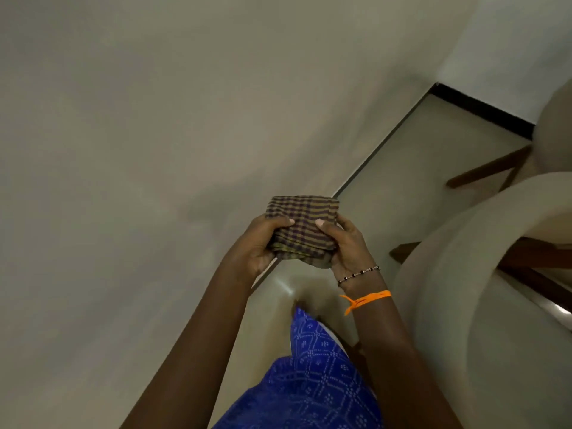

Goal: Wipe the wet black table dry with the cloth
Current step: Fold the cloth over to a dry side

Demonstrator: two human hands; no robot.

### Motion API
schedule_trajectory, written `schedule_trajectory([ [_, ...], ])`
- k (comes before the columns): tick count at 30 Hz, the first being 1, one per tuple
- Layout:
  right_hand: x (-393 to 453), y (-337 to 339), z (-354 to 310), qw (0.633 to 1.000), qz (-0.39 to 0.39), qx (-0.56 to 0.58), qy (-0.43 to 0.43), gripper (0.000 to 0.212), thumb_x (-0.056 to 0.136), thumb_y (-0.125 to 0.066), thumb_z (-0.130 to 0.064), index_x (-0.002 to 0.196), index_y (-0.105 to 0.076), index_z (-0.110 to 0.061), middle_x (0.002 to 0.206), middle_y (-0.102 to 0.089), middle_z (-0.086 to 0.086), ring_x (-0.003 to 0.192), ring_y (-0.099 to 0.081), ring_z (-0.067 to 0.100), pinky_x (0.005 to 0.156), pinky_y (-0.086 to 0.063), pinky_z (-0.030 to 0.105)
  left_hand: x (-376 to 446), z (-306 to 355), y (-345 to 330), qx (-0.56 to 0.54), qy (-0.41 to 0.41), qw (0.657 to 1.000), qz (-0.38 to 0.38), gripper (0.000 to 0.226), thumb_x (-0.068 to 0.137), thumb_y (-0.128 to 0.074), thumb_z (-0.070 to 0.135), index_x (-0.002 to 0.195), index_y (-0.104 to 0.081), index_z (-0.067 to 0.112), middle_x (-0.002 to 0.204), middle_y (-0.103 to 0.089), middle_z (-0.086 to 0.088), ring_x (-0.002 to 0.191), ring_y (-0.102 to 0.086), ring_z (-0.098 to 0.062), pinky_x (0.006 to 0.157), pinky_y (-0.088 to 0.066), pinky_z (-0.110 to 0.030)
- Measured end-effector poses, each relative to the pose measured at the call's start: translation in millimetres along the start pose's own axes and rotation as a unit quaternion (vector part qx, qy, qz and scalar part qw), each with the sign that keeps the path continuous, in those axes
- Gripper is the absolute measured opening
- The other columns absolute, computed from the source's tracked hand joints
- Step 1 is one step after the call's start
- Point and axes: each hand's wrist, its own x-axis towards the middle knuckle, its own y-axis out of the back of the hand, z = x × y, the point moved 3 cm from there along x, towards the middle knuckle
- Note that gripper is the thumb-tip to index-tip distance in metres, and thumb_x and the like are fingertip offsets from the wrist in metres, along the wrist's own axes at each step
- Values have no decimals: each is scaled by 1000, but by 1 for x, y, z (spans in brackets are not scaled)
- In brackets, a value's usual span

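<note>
A folded checked cloth, brown with dark purple lines, is held up between both hands above the table's near edge. My left hand grips its left side with the thumb on top. My right hand grips its right side, thumb also pressed on top. The table fills the left and middle of the view; its glossy top looks pale grey-beige here from reflected light. No water is plainly visible on it.
A cream upholstered chair with dark wooden legs stands close on the right. A second chair is at the far right. The floor runs to a white wall with a black skirting.
</note>
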Motion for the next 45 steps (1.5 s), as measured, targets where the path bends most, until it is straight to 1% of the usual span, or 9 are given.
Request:
schedule_trajectory([
  [5,61,8,-62,997,55,52,26,46,89,-45,8,135,-41,6,121,-52,29,94,-55,35,92,-43,53,65,57,-48,105,11,993,-60,31,80,-51,2,109,-56,12,91,-66,-6,83,-61,-20,72,-50,-33],
  [8,90,20,-106,993,86,71,44,45,90,-44,7,135,-41,6,123,-51,29,96,-54,35,95,-42,51,102,90,-87,146,23,984,-97,25,80,-53,3,100,-59,16,89,-67,-3,82,-62,-17,72,-51,-31],
  [12,116,41,-154,985,104,109,81,44,93,-43,2,137,-40,4,136,-47,29,125,-46,43,105,-35,58,139,131,-150,163,9,974,-154,24,81,-53,2,98,-61,15,92,-69,-7,83,-65,-20,75,-55,-34],
  [18,146,86,-211,980,89,127,126,44,97,-41,-5,139,-39,-18,117,-63,8,104,-60,24,90,-51,42,195,160,-242,187,53,961,-198,16,82,-55,2,95,-61,9,93,-67,-12,81,-64,-23,65,-58,-33],
  [24,221,129,-278,972,104,149,147,49,94,-33,7,142,-33,-3,139,-46,25,118,-51,35,86,-52,33,271,181,-337,169,77,960,-209,22,92,-49,26,99,-60,7,91,-66,-11,78,-64,-21,72,-55,-36],
  [29,295,158,-359,969,138,147,143,47,93,-34,9,139,-37,-1,121,-53,19,98,-57,27,68,-56,26,351,227,-428,123,96,965,-212,49,97,-35,37,124,-54,1,122,-60,-20,106,-58,-32,82,-50,-41],
  [37,390,220,-487,946,201,215,133,46,94,-35,2,139,-41,-5,139,-47,19,130,-42,37,96,-42,43,444,287,-558,108,88,961,-241,37,93,-40,26,117,-58,4,104,-64,-14,89,-61,-27,69,-51,-33],
  [41,437,260,-533,933,231,251,116,40,98,-40,-13,137,-45,-5,133,-50,18,114,-52,31,90,-45,39,485,301,-627,152,97,943,-278,33,93,-43,22,116,-57,4,99,-65,-13,87,-62,-26,69,-50,-34],
  [45,498,312,-599,920,227,281,150,39,97,-39,-5,135,-43,5,138,-46,26,113,-52,35,96,-43,44,533,315,-713,193,82,927,-310,33,93,-45,20,120,-55,3,103,-65,-12,89,-63,-25,69,-52,-35],
])
